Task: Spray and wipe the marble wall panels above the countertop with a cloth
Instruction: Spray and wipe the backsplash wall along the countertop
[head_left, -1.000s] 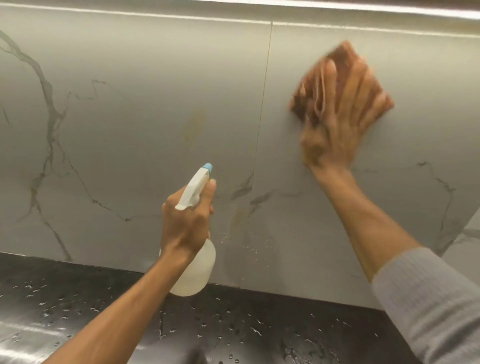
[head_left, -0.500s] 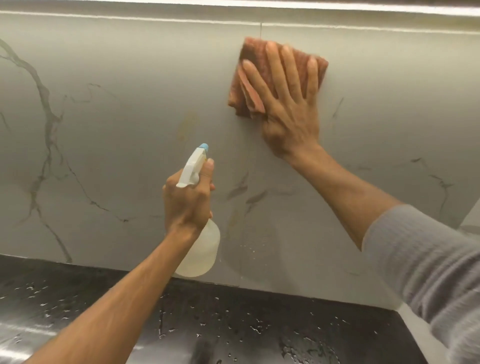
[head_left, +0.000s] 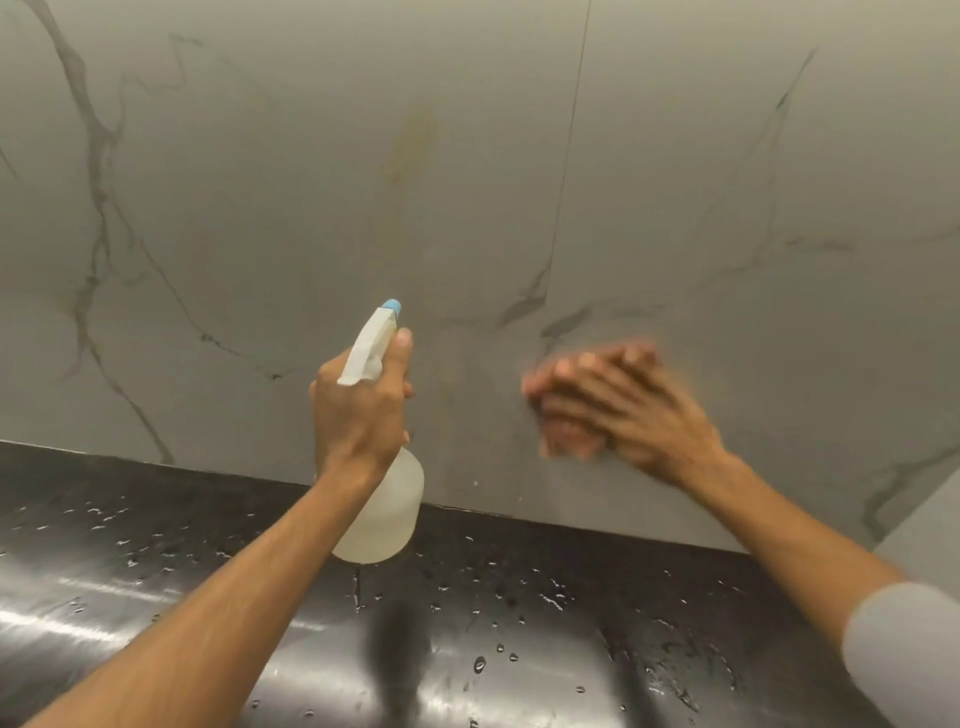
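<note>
Grey marble wall panels (head_left: 311, 208) with dark veins fill the upper view, with a vertical seam right of centre. My left hand (head_left: 358, 415) grips a translucent white spray bottle (head_left: 387, 514) with a blue-tipped nozzle, aimed at the wall. My right hand (head_left: 623, 405) is blurred, pressed flat against the lower wall right of the seam. The reddish-brown cloth (head_left: 563, 434) is mostly hidden under its fingers; only a reddish blur shows at the fingertips.
A glossy black countertop (head_left: 156, 571) runs below the panels, speckled with water droplets. A yellowish stain (head_left: 410, 145) marks the wall above the bottle. A lighter side wall (head_left: 930, 545) meets the panels at the far right.
My right hand has swept with the cloth from the top of the wall down to its lower part, near the counter. The view has dropped lower. The left hand still holds the bottle.
</note>
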